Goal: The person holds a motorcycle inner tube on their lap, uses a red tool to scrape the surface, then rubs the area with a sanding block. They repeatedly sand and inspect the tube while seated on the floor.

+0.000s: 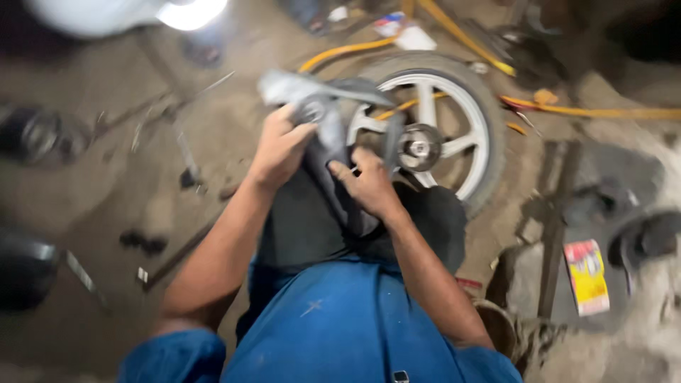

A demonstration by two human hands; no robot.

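My left hand [279, 145] grips the upper part of a grey rubbery piece [323, 96], probably an inner tube or a cloth, held up in front of me. My right hand [367, 183] pinches its lower hanging part, which drapes down over my dark-trousered lap. Just behind my hands a motorcycle wheel [440, 128] with a tyre and silver alloy spokes lies flat on the dirt floor. The picture is blurred by motion.
Yellow hoses [582, 110] run across the floor behind the wheel. Metal rods and tools [177, 120] lie at the left, a dark round part [32, 135] at far left. A yellow and red packet [587, 275] rests on debris at the right. Someone's feet [206, 42] stand at the top.
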